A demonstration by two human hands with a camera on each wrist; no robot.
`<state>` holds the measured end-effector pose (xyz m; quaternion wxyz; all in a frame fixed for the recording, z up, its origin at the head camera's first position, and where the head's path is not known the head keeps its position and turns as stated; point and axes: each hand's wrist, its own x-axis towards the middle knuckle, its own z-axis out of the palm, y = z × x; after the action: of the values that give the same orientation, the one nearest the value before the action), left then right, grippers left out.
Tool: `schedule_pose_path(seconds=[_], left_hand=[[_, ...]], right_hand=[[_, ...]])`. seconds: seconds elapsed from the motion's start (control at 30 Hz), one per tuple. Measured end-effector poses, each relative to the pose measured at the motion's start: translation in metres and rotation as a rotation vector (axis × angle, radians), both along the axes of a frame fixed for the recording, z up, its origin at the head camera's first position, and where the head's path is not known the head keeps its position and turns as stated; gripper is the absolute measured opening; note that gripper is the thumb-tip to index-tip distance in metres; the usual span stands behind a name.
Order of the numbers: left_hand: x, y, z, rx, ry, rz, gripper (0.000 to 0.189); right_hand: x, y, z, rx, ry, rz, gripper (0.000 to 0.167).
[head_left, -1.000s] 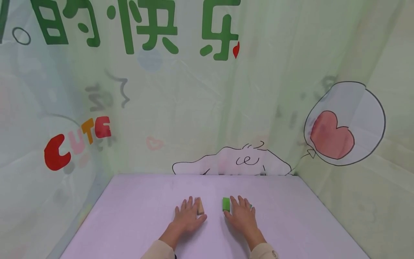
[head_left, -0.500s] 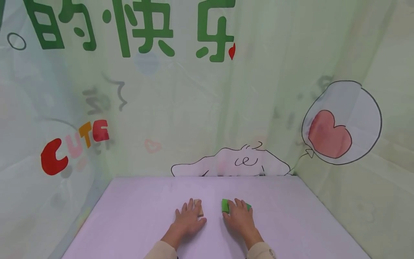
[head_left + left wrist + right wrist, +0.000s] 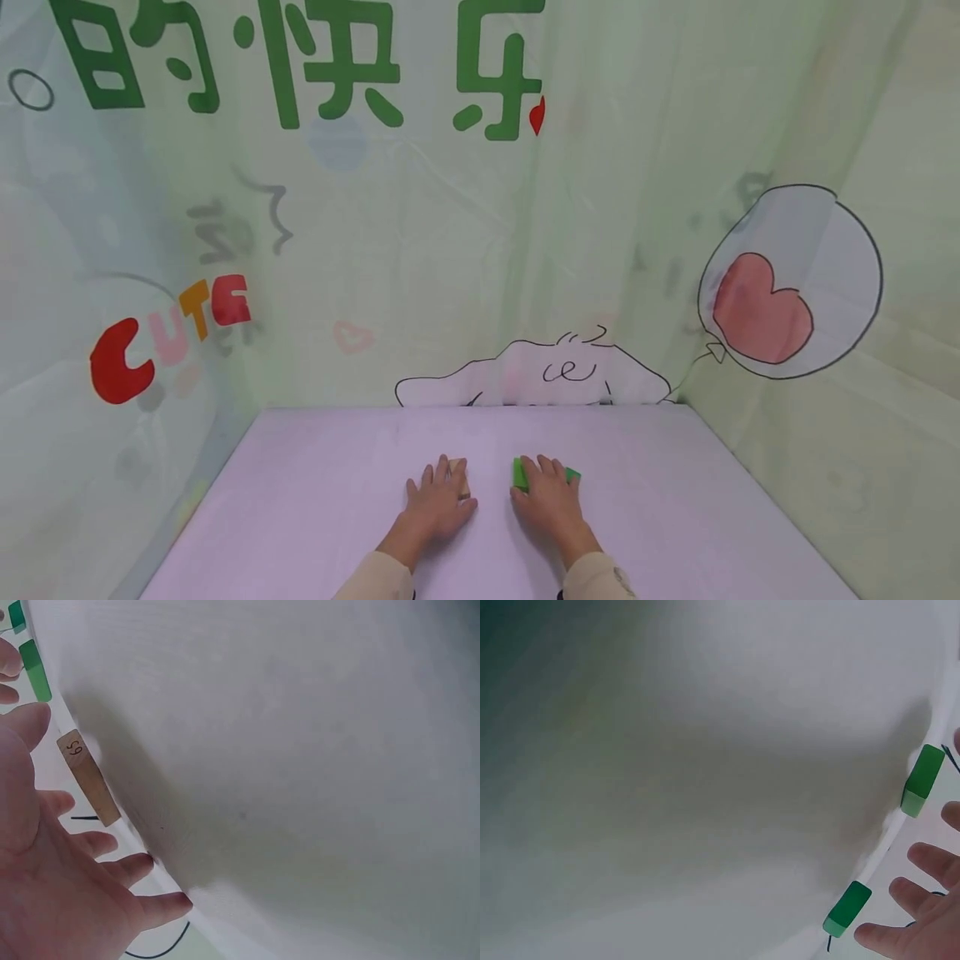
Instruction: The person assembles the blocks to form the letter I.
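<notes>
My left hand (image 3: 435, 504) lies palm down with its fingers spread, partly over a small wooden block (image 3: 464, 488). The left wrist view shows dark handwritten marks on one end of this wooden block (image 3: 90, 780). My right hand (image 3: 551, 507) is also palm down, fingers apart, above and between two green blocks. A bright green block (image 3: 519, 475) shows at its thumb side, a darker green block (image 3: 573, 475) beyond its outer fingers. Both stand clear of the fingertips in the right wrist view, the one block (image 3: 922, 780) higher and the other block (image 3: 847, 909) lower.
A pale lilac tabletop (image 3: 315, 475) carries the blocks and both hands. Fabric walls with printed lettering, a cartoon figure (image 3: 532, 375) and a heart balloon (image 3: 791, 283) enclose its back and sides.
My right hand has shifted slightly left, covering more of the bright green block and baring more of the darker one. The left hand stays by the wooden block. The head view has shifted a little.
</notes>
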<state>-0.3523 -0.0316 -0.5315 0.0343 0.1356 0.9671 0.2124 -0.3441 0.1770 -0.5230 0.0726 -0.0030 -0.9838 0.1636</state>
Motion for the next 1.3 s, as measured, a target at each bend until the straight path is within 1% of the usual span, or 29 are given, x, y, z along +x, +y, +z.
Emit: schedule_pose_path(seconds=[0.17, 0.43, 0.67, 0.83, 1.0, 1.1, 1.3], left_hand=[[0.000, 0.001, 0.001, -0.009, 0.008, 0.000, 0.070], [-0.001, 0.002, 0.004, -0.036, 0.002, 0.002, 0.069], [-0.001, 0.003, 0.007, -0.044, 0.000, 0.002, 0.067], [0.000, 0.003, 0.006, -0.051, -0.005, -0.002, 0.066], [0.000, 0.004, 0.005, -0.057, 0.012, -0.002, 0.066], [-0.002, 0.005, 0.003, -0.070, 0.025, 0.001, 0.067], [-0.004, 0.007, 0.000, -0.116, 0.047, 0.007, 0.063]], right_hand=[[-0.003, -0.002, -0.002, -0.003, 0.008, 0.002, 0.057], [-0.006, -0.006, -0.003, 0.010, 0.009, 0.007, 0.055], [-0.009, -0.009, -0.004, 0.056, -0.005, 0.004, 0.054], [-0.007, -0.009, -0.004, 0.064, 0.008, 0.003, 0.051], [-0.008, -0.010, -0.003, 0.039, 0.024, 0.009, 0.049], [-0.010, -0.011, -0.003, 0.034, 0.023, 0.011, 0.050], [-0.014, -0.012, -0.003, 0.074, 0.023, 0.017, 0.050]])
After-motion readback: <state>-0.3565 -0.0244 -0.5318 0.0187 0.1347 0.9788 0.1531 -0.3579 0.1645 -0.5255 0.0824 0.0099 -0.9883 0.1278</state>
